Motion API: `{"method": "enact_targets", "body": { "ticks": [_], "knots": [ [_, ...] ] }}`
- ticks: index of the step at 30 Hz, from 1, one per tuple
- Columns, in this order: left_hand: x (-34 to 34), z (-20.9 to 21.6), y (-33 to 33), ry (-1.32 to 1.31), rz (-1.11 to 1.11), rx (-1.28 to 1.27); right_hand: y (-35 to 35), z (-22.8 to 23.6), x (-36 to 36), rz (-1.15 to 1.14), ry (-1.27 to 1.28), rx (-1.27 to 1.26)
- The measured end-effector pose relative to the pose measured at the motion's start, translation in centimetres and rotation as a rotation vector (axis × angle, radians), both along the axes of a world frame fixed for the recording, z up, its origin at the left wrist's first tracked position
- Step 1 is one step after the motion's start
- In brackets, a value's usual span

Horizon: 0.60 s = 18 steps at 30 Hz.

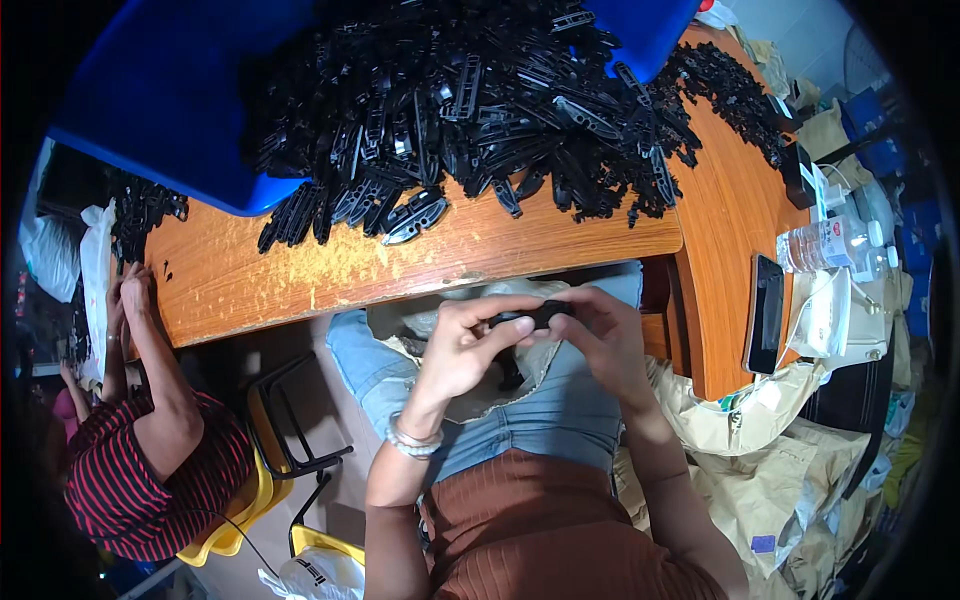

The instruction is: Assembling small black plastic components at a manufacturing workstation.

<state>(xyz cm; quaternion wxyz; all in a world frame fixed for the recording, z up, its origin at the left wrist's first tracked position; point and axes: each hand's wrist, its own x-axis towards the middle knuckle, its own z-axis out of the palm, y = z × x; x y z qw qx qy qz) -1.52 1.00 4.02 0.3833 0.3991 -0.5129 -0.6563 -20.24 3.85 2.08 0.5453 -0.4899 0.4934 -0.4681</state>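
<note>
Over my lap, a small black plastic part (543, 315) is held between both hands. My left hand (470, 343) pinches its left end with thumb and fingers. The right end sits in the fingers of my right hand (603, 335). Fingers cover much of the part, so its exact kind cannot be made out. Below the hands an open bag (480, 405) rests on my lap, with some dark pieces inside. A large heap of long black plastic parts (440, 110) lies on the wooden table (440, 262) in front of me.
A blue bin (170, 110) tips toward the heap. Smaller black pieces (725, 95) spread at the right. A phone (766, 315) and a plastic bottle (825, 245) lie near the right edge, above brown paper bags (800, 480). At the left a person in a striped top (190, 470) works at the table.
</note>
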Motion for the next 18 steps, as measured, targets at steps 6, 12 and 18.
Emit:
{"method": "enact_targets", "body": {
  "ticks": [6,12,18],
  "knots": [
    [2.7,-1.7,-3.9,-0.762,0.504,-0.761,-2.8,-1.1,-2.9,0.018,0.476,-0.445],
    [3.5,-1.8,-5.7,-1.162,0.459,-0.905,-8.0,-0.1,-4.5,-0.339,1.101,-0.665],
    [2.9,-2.5,-4.9,-1.109,0.483,-0.928,-6.5,-2.1,-3.1,-0.347,1.022,-0.644]
  ]
}}
